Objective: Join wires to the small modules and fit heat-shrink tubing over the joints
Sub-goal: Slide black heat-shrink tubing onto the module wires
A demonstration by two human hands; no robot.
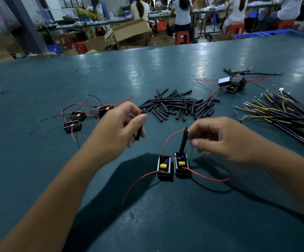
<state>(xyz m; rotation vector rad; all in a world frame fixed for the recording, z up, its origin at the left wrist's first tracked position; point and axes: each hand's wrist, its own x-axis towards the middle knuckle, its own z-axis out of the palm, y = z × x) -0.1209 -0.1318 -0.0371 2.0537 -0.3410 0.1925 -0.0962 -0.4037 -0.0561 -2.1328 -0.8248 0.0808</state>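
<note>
**Black tubing pinched over a teal bench**

Black heat-shrink piece (139, 125) pinched between thumb and fingers of the left hand (119, 127), held above the teal table (38, 160). Right hand (218, 138) beside a second tube (183, 142) standing up from the right module (181, 165); fingers loosely curled and blurred, contact with tube or wire impossible to tell. Left module (164, 168) touching its neighbour, red wires (207, 177) trailing outward from both. Behind the hands, a loose heap of cut tubing (180, 106). Far left, three more modules (85, 117) with red leads. Far right, a bundle of yellow-striped wires (282, 115); beyond it, another module cluster (232, 85).
</note>
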